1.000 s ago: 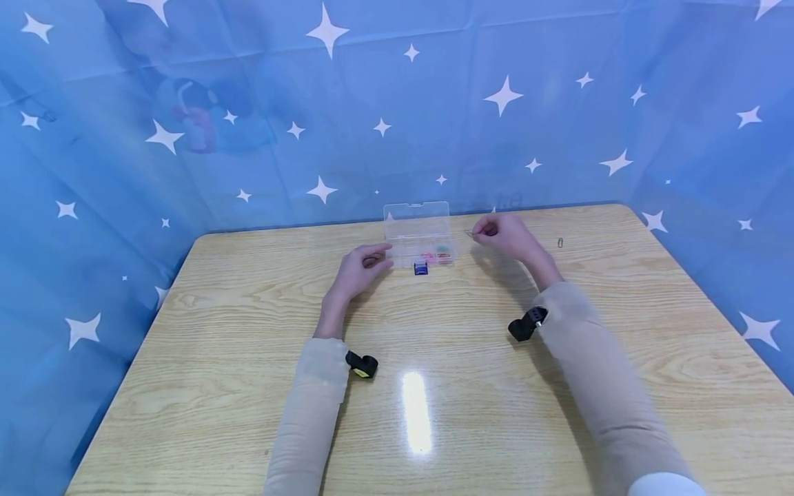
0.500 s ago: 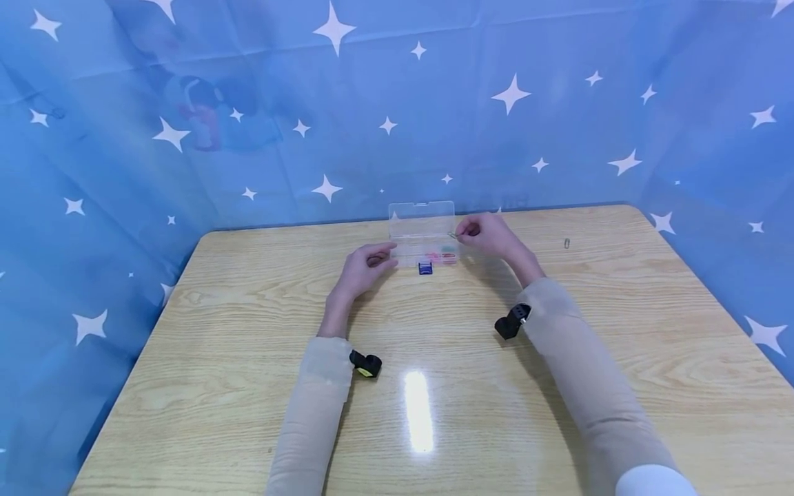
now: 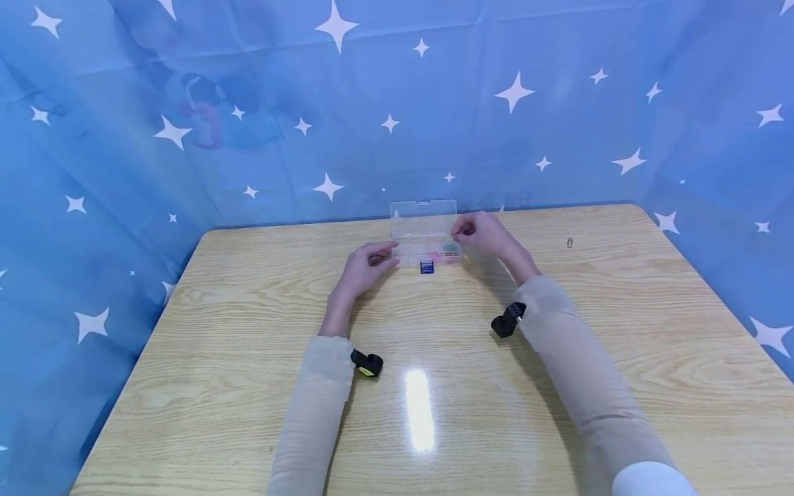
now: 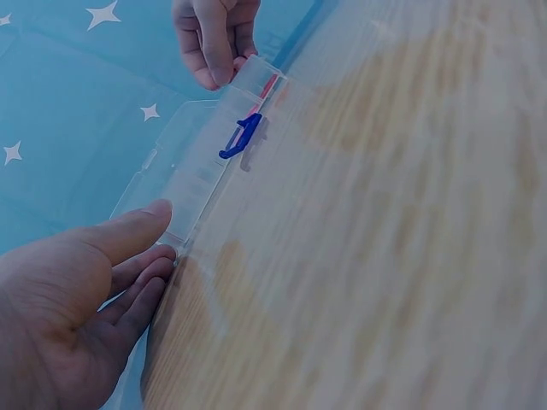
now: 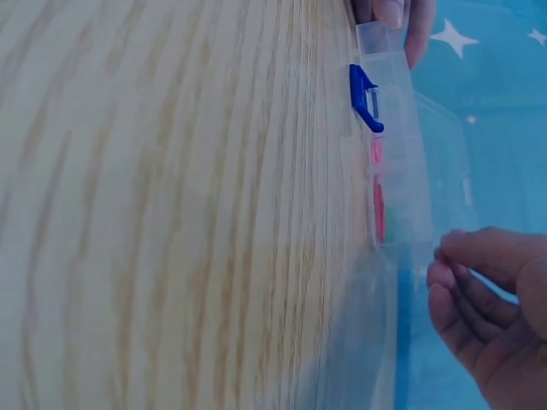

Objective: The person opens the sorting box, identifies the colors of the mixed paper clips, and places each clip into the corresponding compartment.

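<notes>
A clear plastic box (image 3: 424, 244) with compartments stands at the table's far edge, its lid (image 3: 424, 215) raised. A blue latch (image 5: 364, 98) sticks out from its front. Small pink and red pieces (image 5: 379, 205) and a green one lie in the right compartments. My left hand (image 3: 367, 265) holds the left end of the box between thumb and fingers. Over the box's right end, my right hand (image 3: 486, 235) keeps thumb and index fingertips (image 5: 451, 243) pinched together. The wire paper clip seen between them earlier is hidden by the fingertips now.
Another paper clip (image 3: 569, 242) lies on the wooden table (image 3: 248, 310), right of my right hand. Blue cloth (image 3: 279, 103) with white stars hangs just behind the table's far edge. A bright light reflection crosses the tabletop.
My right hand has moved left with the pinched paper clip, from beside the box to over its right end. My left hand has stayed at the box's left end.
</notes>
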Tool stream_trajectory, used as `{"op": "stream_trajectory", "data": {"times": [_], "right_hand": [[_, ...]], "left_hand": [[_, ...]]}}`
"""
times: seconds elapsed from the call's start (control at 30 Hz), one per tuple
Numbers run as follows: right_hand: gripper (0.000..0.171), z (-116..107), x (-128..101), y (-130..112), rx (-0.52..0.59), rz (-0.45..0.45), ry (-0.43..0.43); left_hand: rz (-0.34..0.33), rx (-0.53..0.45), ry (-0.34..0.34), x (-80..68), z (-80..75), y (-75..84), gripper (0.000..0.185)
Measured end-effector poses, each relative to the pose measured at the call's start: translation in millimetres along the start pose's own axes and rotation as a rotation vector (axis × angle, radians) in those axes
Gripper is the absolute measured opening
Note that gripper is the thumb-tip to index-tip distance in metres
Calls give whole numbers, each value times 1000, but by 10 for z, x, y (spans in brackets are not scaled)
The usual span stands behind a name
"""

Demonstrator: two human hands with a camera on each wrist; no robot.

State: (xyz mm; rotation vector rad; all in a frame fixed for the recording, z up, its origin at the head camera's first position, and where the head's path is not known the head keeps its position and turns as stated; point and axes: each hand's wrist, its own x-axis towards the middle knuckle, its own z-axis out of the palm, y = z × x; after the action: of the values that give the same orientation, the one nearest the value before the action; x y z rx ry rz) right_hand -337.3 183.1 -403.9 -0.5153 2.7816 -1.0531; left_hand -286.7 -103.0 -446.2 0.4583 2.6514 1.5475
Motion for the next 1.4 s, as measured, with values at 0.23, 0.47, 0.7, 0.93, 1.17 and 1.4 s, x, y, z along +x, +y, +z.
{"op": "stream_trajectory", "data": {"times": [0.23, 0.47, 0.7, 0.93, 1.17, 1.4], "right_hand": [[15, -38, -46, 10, 0, -9, 19], [16, -84, -103, 61, -9, -21, 15], [16, -171, -178, 189, -11, -21, 16], [17, -287, -270, 313, -19, 1, 10], [19, -394, -359, 433, -34, 22, 26], [18, -526, -456, 567, -76, 15, 58]], "left_hand": [[6, -13, 0, 11, 6, 16, 41], [11, -5, 5, 7, 2, 12, 41], [17, -1, 2, -4, 5, 6, 41], [18, -16, 10, -4, 0, -11, 41], [10, -18, 12, -9, -2, -22, 41], [5, -9, 5, -4, 8, -10, 41]]}}
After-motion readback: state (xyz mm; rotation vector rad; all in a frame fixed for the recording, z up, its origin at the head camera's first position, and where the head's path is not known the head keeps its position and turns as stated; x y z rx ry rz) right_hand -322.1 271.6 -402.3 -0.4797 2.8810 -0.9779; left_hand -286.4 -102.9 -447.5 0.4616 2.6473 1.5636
